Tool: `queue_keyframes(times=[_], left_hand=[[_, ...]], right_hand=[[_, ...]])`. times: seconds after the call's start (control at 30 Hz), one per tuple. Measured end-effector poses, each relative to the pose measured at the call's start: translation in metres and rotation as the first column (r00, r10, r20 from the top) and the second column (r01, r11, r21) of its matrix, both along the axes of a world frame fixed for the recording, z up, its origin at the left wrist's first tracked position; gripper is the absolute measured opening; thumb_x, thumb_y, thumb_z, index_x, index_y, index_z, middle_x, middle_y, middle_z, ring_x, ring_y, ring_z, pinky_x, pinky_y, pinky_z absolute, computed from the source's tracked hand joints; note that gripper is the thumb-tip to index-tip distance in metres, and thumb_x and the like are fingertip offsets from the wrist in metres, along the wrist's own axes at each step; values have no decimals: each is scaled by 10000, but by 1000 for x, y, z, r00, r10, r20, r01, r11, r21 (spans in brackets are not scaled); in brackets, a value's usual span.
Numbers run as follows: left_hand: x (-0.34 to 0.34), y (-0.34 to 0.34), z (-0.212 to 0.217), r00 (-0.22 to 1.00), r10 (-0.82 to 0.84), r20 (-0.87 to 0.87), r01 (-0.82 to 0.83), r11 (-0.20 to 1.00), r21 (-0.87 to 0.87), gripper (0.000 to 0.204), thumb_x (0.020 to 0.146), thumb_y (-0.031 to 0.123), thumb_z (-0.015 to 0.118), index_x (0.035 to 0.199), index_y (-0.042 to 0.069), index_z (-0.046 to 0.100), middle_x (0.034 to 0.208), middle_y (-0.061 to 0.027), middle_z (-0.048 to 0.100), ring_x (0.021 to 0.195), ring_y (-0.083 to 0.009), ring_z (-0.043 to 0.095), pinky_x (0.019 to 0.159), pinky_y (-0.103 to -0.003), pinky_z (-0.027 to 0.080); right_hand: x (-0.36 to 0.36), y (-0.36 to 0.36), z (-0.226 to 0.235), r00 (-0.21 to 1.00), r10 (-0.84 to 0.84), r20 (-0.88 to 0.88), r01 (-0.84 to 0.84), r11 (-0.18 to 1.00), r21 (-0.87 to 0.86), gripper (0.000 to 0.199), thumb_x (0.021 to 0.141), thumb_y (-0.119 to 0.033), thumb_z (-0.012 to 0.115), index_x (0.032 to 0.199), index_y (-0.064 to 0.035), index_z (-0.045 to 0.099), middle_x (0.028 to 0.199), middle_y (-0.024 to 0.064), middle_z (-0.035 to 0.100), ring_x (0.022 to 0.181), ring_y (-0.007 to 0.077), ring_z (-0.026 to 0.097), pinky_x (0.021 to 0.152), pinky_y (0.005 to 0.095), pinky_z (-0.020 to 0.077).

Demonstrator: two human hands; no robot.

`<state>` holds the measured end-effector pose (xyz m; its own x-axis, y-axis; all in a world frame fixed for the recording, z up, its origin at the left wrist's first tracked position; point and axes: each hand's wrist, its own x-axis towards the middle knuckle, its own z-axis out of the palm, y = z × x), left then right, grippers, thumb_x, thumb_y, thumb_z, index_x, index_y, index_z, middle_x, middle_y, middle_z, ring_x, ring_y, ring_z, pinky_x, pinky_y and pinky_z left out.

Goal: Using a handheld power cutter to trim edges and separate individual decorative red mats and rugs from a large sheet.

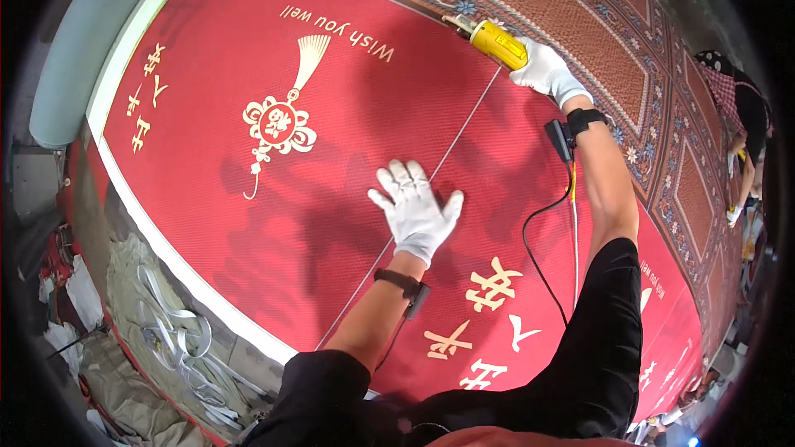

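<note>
The red sheet (348, 124) lies with its far edge against a brown patterned sheet (571, 41). At that edge, the white-gloved right hand (544, 68) closes around the yellow tool (500, 45), whose tip points left along the join. The left hand (416, 213), also white-gloved, is palm down over the red sheet's middle, fingers spread, across a thin pale line. A grey-blue roll (103, 37) flanks the far left corner; pale straps (170, 335) lie beyond the near left edge.
</note>
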<state>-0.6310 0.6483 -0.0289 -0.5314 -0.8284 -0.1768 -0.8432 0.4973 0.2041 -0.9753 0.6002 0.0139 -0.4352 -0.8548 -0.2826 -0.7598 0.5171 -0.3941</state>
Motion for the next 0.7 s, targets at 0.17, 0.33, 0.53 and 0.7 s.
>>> queue_keyframes(times=[0.17, 0.33, 0.53, 0.7], left_hand=[[1, -2, -2, 996, -60, -72, 63, 997, 33, 984, 837, 670, 469, 1429, -89, 268, 1489, -345, 221, 1397, -543, 118, 1066, -723, 108], [1, -11, -1, 990, -81, -119, 93, 991, 96, 970, 842, 663, 470, 1430, -83, 270, 1498, -336, 207, 1397, -541, 125, 1064, -724, 110], [8, -16, 1, 954, -225, -199, 257, 954, 153, 925, 816, 649, 493, 1415, -41, 349, 1479, -286, 285, 1380, -503, 214, 1042, -721, 164], [25, -45, 17, 785, -472, -402, 601, 736, 311, 870, 806, 606, 556, 1411, 9, 367, 1447, -256, 335, 1350, -477, 248, 1030, -669, 200]], right_hand=[[8, -36, -2, 1000, -11, 7, 11, 999, -36, 587, 667, -239, 696, 1219, -93, 561, 1018, 224, 671, 971, 389, 639, 863, 406, 507], [22, -77, 1, 999, 22, -35, -23, 999, -22, 642, 659, -249, 697, 1263, -98, 539, 993, 222, 674, 953, 382, 645, 851, 396, 509], [37, -133, -3, 997, 42, -71, -42, 999, 1, 694, 658, -288, 711, 1286, -69, 513, 1079, 233, 658, 1026, 382, 627, 891, 402, 500], [57, -182, 8, 995, -37, -90, 34, 999, -28, 659, 679, -274, 704, 1277, -69, 518, 1068, 231, 661, 1028, 381, 627, 886, 400, 501]])
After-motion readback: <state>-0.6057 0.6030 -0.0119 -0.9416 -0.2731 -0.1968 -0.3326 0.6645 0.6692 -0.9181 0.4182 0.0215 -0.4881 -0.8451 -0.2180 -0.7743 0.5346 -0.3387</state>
